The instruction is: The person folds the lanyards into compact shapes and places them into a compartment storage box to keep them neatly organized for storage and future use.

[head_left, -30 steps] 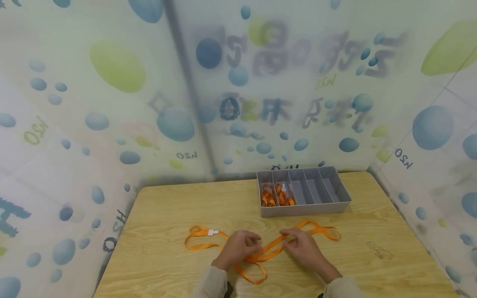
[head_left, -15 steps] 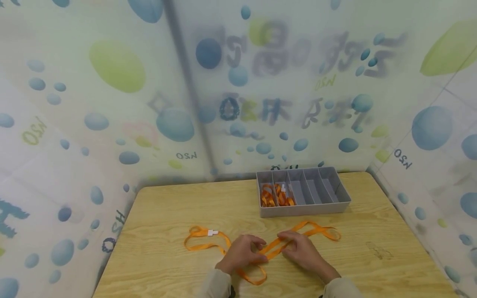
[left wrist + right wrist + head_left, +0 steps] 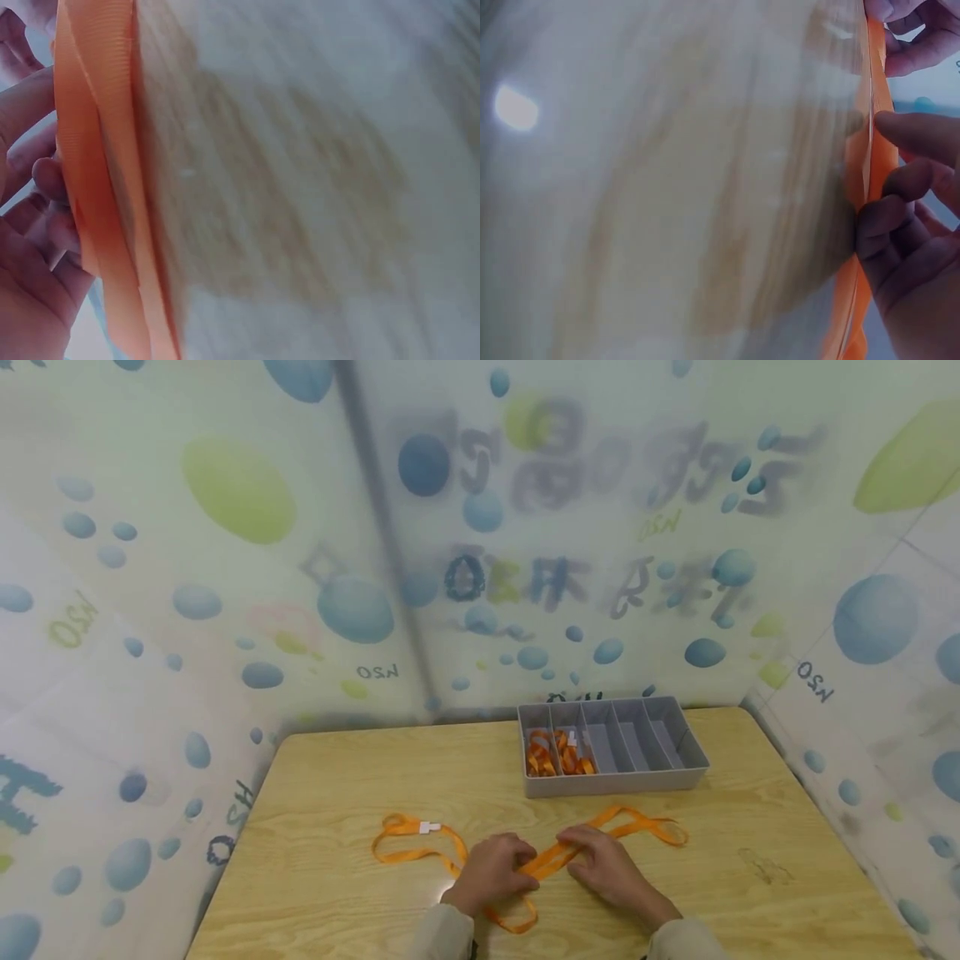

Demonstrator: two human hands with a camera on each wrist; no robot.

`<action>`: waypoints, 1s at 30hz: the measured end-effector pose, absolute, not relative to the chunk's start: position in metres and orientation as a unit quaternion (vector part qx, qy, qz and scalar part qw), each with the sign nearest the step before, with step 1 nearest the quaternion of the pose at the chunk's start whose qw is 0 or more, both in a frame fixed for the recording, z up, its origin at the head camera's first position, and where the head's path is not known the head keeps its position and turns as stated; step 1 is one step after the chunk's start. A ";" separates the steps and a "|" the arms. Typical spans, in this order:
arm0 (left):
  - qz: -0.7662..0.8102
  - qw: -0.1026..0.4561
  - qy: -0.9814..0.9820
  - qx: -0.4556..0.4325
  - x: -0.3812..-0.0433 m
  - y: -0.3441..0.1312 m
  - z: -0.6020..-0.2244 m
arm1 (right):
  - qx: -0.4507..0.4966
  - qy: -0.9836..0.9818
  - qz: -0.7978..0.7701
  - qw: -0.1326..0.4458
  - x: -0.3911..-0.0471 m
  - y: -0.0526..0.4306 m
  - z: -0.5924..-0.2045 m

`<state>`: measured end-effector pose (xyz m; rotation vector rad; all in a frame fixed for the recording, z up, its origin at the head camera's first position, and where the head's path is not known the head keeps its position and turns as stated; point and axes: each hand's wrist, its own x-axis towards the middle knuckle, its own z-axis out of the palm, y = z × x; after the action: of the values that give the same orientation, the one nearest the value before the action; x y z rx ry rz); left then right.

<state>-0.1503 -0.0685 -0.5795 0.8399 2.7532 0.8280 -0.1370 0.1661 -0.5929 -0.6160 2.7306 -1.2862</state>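
A long orange lanyard (image 3: pixel 551 858) with a white plastic clip (image 3: pixel 429 827) stretches across the table in front of me. My left hand (image 3: pixel 495 870) grips its doubled straps near the middle, and its fingers curl behind the bands (image 3: pixel 112 135) in the left wrist view. Just to the right, my right hand (image 3: pixel 609 864) pinches the same straps between thumb and fingers, with the orange edge (image 3: pixel 862 172) running past its fingertips in the right wrist view. One loose loop lies left by the clip, another at the right, and a small one below my left hand.
Behind the hands stands a grey box (image 3: pixel 615 785) with several compartments. Its two leftmost slots hold coiled orange lanyards (image 3: pixel 573 756); the others show bare bottoms. A patterned curtain (image 3: pixel 480 610) rises right behind the wooden table (image 3: pixel 337 777).
My left hand has shifted a little to the right along the lanyard and closed on its straps. My right hand has edged slightly left. Box and outer loops have stayed put.
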 end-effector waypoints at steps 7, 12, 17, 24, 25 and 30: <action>0.297 0.094 0.913 0.264 -0.150 -0.068 -0.580 | -0.212 0.886 -0.411 0.026 -0.137 0.165 -0.593; 0.299 0.099 0.911 0.264 -0.150 -0.068 -0.579 | -0.210 0.890 -0.403 0.038 -0.138 0.164 -0.592; 0.327 0.112 0.902 0.258 -0.150 -0.071 -0.574 | -0.204 0.894 -0.398 0.040 -0.136 0.163 -0.591; 0.398 0.117 0.872 0.260 -0.154 -0.073 -0.564 | -0.206 0.909 -0.363 0.011 -0.136 0.160 -0.588; 0.410 0.117 0.866 0.261 -0.155 -0.073 -0.562 | -0.204 0.910 -0.359 0.004 -0.136 0.159 -0.588; 0.462 0.129 0.838 0.259 -0.156 -0.073 -0.556 | -0.170 0.919 -0.355 -0.017 -0.135 0.155 -0.585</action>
<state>-0.1561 -0.0729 -0.5559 0.7522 2.4375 1.3430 -0.1352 0.1546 -0.5850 -0.5396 2.9201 -1.1263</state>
